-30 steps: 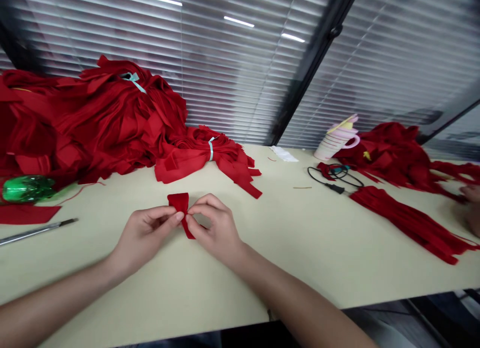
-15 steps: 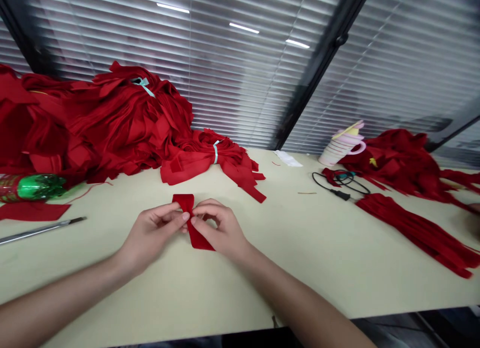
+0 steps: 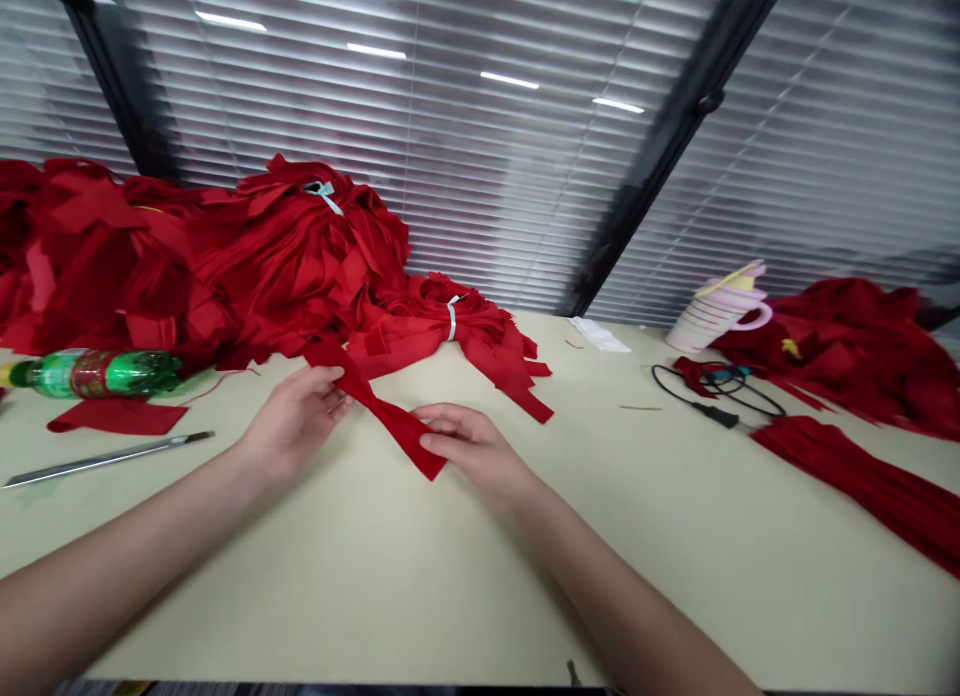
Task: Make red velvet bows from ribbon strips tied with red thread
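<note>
A short strip of red velvet ribbon (image 3: pixel 396 422) is stretched slantwise over the table, pinched narrow near its middle and wider toward its ends. My left hand (image 3: pixel 298 416) grips its upper left part between thumb and fingers. At the lower right end, my right hand (image 3: pixel 472 446) has the ribbon's edge between thumb and forefinger. Behind the strip lies a bundle of red ribbons (image 3: pixel 480 321) tied with a pale blue band, and its red blends with the strip's far end.
A large heap of red ribbons (image 3: pixel 247 256) fills the back left. At left lie a green bottle (image 3: pixel 112 373) and a metal-handled tool (image 3: pixel 105 461). To the right are a pink cup (image 3: pixel 716 311), a black cable (image 3: pixel 716 414) and more red ribbon (image 3: pixel 855 466). Window blinds (image 3: pixel 480 176) stand behind.
My hands have moved apart from the ribbon's middle to its two sides. The ribbon, upright and bunched before, now stretches diagonally. The view has shifted, so the table things appear farther right.
</note>
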Tool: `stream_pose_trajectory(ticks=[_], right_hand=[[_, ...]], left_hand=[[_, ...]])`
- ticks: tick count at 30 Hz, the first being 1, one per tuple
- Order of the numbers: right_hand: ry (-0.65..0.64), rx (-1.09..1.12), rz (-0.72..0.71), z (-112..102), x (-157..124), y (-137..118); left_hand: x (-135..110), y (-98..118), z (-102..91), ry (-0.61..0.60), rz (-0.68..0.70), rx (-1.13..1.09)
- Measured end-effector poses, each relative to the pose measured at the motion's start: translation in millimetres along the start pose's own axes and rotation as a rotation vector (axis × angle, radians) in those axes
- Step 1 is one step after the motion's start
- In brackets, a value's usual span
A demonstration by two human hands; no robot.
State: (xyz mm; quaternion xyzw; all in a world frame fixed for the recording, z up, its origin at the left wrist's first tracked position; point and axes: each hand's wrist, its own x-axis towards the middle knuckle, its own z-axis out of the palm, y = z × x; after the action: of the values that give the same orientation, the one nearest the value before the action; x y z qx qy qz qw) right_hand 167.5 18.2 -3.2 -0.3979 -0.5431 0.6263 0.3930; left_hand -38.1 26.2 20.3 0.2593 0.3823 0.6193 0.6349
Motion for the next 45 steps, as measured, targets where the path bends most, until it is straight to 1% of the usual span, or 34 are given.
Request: stream_pose_trajectory(ticks=[4,7,9,11,14,18,21,24,27,30,33,36,38,42,45], right_hand=[[0.128,-0.001,-0.052,-9.7,5.9,-2.0],[0.23,-0.029,-0.076,-20.1,9.9,-4.7],[0.278,-0.063,-0.064,-27.2,11.8,-6.5],[0.299,-0.094,-0.029,-33.0,12.9,-8.1],[0.298,-0.12,0.023,-37.9,13.2,-10.4],[0.273,-0.151,0.052,-39.7,12.9,-10.9],[0.242,-0.154,0.053,-38.3,14.1,-7.4],[0.213,-0.105,0.037,-31.9,15.6,-0.6],[0.183,-0.061,0.018,-20.8,15.6,6.3],[0.14,-0.093,-0.001,-9.3,13.0,10.3],[0.132,-0.169,-0.039,-1.9,8.8,10.2],[0.147,-0.22,-0.062,0.7,4.9,7.5],[0.134,-0.241,-0.075,1.4,2.8,5.4],[0.097,-0.228,-0.122,6.1,-0.5,2.0],[0.032,-0.17,-0.168,12.2,-1.5,2.9]], left_hand=[[7.7,8.5,-3.7,0.035,0.103,0.014],[11.7,5.2,-5.8,0.034,0.188,0.087],[13.4,0.8,-7.0,0.046,0.245,0.175],[14.3,-3.2,-7.9,0.056,0.28,0.285],[15.2,-7.2,-9.6,0.052,0.289,0.423],[18.2,-10.8,-14.9,0.051,0.306,0.458],[20.7,-12.0,-17.5,0.029,0.269,0.398],[19.6,-13.7,-14.7,-0.009,0.174,0.278],[13.7,-19.6,-9.3,-0.089,0.041,0.203],[6.7,-26.8,-7.0,-0.172,-0.048,0.189],[3.1,-29.0,-8.1,-0.231,-0.068,0.181],[0.9,-27.4,-8.3,-0.278,-0.084,0.191],[-1.6,-27.1,-6.9,-0.304,-0.099,0.207],[-8.7,-31.3,-3.9,-0.328,-0.097,0.249],[-12.6,-37.0,-4.1,-0.318,-0.102,0.301]])
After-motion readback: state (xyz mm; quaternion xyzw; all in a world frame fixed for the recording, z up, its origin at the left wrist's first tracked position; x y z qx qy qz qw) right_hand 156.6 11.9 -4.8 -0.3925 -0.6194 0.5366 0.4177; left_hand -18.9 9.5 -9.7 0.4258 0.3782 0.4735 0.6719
